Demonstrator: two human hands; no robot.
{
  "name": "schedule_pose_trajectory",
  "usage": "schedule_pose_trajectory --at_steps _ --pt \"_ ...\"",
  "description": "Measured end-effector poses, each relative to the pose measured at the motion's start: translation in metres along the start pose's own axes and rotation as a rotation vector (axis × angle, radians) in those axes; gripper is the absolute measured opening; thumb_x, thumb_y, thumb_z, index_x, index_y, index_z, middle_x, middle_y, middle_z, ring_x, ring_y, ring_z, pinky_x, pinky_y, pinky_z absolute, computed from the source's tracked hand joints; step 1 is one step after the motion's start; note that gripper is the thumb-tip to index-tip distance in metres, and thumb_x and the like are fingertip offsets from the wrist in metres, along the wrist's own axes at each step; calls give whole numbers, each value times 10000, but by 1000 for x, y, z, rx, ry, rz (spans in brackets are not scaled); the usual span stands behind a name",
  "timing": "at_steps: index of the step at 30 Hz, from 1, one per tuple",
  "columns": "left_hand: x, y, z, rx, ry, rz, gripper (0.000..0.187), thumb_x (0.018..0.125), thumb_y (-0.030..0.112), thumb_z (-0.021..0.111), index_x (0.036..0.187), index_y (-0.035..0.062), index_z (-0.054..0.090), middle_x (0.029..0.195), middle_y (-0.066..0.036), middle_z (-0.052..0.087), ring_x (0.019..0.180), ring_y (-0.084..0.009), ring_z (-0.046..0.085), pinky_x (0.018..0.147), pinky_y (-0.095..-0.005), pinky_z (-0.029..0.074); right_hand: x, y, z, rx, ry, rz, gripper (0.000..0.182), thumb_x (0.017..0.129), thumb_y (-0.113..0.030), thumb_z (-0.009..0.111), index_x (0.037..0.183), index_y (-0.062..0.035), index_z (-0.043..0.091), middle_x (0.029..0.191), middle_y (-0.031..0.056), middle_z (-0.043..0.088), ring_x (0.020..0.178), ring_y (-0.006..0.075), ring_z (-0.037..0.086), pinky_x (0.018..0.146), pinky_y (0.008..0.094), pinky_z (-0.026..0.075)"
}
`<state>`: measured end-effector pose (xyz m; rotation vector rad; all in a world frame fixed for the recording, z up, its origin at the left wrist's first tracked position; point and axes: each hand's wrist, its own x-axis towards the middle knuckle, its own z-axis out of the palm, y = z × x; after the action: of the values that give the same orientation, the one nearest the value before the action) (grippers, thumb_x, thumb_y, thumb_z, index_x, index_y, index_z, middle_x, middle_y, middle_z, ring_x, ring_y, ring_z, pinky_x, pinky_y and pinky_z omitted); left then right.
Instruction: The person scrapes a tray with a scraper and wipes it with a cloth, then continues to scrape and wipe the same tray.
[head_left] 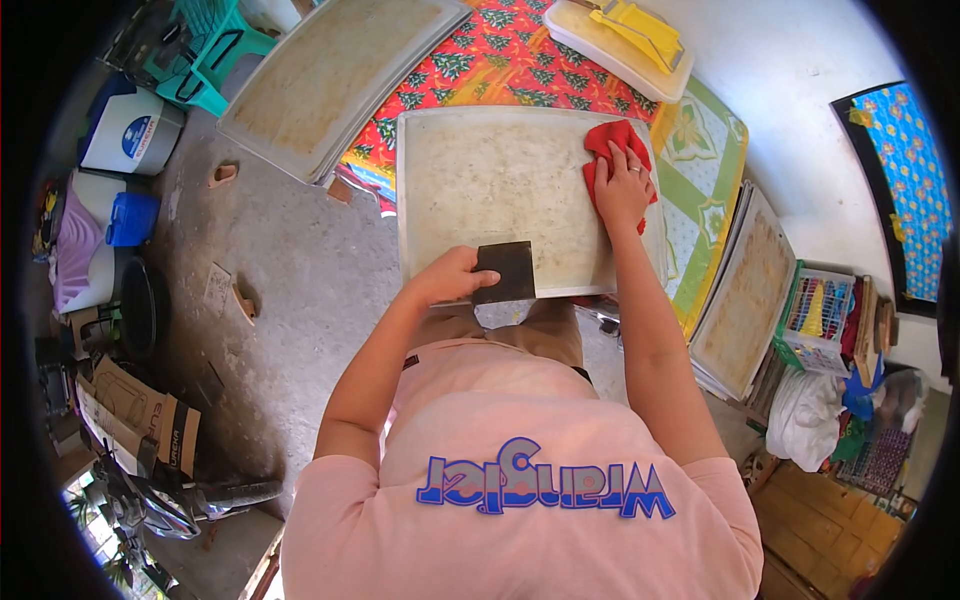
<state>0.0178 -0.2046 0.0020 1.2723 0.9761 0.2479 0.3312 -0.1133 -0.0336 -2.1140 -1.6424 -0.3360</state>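
Note:
A large pale tray [500, 180] with a raised rim and faint brown stains lies in front of me on the cloth-covered table. My left hand [452, 276] grips a flat black square piece [506, 272] by its left edge, thumb on top, over the tray's near edge. The exact kind of this piece does not show. At the tray's far right corner, my right hand [625, 190] presses a bunched red cloth [603, 140] against the surface, fingers bent over it. Part of the cloth hangs past the right rim.
Stacked stained trays [340, 85] rest at the far left; others [742, 290] lean at right. A white tub [600, 45] with a yellow object [640, 35] stands on the red patterned tablecloth [490, 60]. Cardboard [140, 410] and a motorbike [150, 510] are at lower left.

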Motion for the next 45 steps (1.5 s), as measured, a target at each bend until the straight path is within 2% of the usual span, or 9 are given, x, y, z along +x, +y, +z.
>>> schedule_pose_trajectory --at_steps 7,10,13,16,22,31,34,40,45 --pt "3 -4 0 16 14 31 197 911 164 655 1020 3 686 667 50 546 535 -53 426 474 -243 355 0 1 1 -2 16 -10 401 905 -397 566 1277 -256 616 1325 72 594 1199 274 533 987 450 374" --pt "3 -3 -3 114 -13 -2 217 912 154 651 1043 -18 679 717 36 584 600 -69 479 534 -264 409 0 0 1 -1 12 -7 402 904 -397 567 1278 -255 616 1322 72 595 1196 275 534 984 450 378" --pt "4 -5 1 132 0 100 235 911 151 654 1054 -35 675 793 15 632 707 -90 541 639 -288 464 0 1 2 -2 16 -9 404 904 -398 566 1278 -256 616 1322 72 595 1194 276 535 983 451 378" --pt "14 -27 1 52 18 82 252 910 139 654 1079 -48 668 912 -12 678 833 -103 575 766 -301 486 0 2 2 5 6 -5 405 905 -399 564 1281 -259 614 1326 75 594 1197 280 533 989 452 375" --pt "16 -22 -5 182 -47 -38 284 908 111 652 1140 -52 649 1028 -40 700 935 -111 598 851 -296 485 0 0 0 12 -10 5 408 910 -400 557 1286 -254 611 1333 79 590 1205 287 529 1004 458 368" --pt "16 -28 0 12 -37 66 275 909 132 657 1119 -47 658 993 -29 694 914 -115 590 844 -308 484 0 2 2 14 -6 1 411 911 -404 555 1289 -253 609 1338 76 586 1209 287 526 1010 460 366" --pt "8 -13 0 101 -33 116 258 910 167 661 1080 -28 672 853 -9 668 775 -102 583 710 -290 494 1 1 1 4 -15 5 412 911 -406 556 1289 -252 609 1341 78 583 1209 287 525 1010 461 365" --pt "-6 9 0 -37 23 37 188 908 192 658 974 17 681 635 39 525 494 -53 424 440 -238 355 1 0 0 9 -16 4 414 911 -409 556 1289 -250 609 1338 81 584 1216 287 519 1013 461 362" --pt "-5 4 -3 -48 -5 -28 165 910 189 658 948 29 676 619 31 521 478 -62 438 433 -240 355 0 0 0 13 -18 7 411 910 -408 559 1287 -251 610 1338 86 582 1216 289 518 1014 460 360"
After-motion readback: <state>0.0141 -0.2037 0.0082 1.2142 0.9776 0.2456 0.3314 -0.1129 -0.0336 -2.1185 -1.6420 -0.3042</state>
